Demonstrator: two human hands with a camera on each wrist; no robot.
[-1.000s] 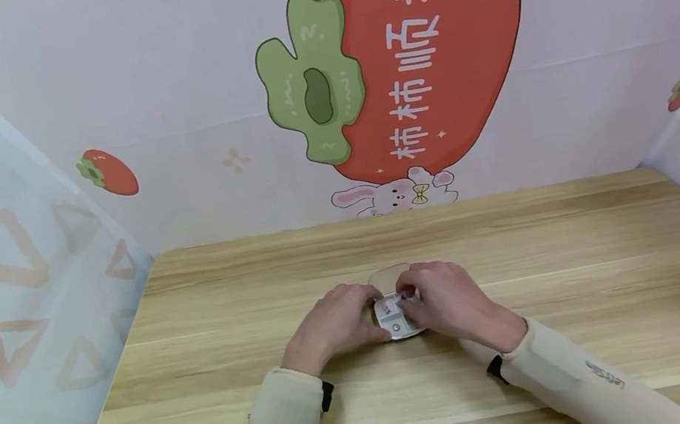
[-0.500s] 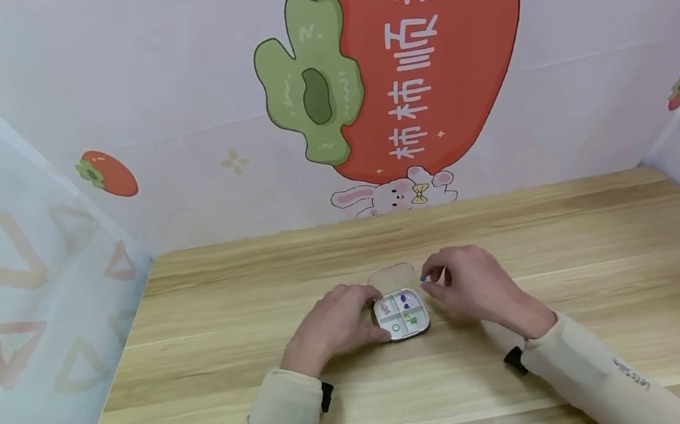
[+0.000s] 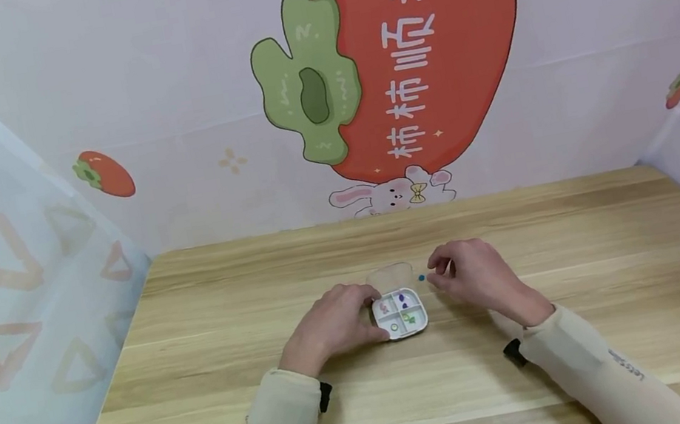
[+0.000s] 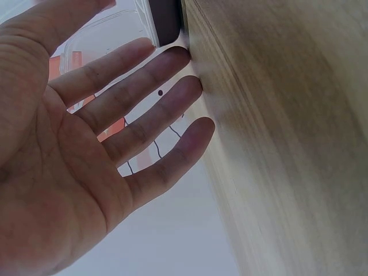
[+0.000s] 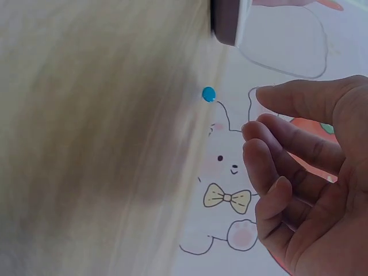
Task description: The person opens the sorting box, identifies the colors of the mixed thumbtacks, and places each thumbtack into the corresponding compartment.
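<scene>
A small white pill box with four-way dividers lies on the table, its clear lid swung back. Little pink, purple and green pieces sit in its compartments. My left hand holds the box at its left side, thumb at the near corner and index finger at the far one; the left wrist view shows the fingertips by its dark side wall. A small round blue piece lies on the wood right of the lid. Just right of it hovers my right hand, fingers loosely bent, holding nothing.
The wooden table stretches to both sides. Behind it hangs a pale cloth backdrop printed with a persimmon and a rabbit; another printed cloth borders the left side.
My right hand moved from over the pill box out to the right, carrying the blue piece, then let it go on the table. My left hand stayed at the box.
</scene>
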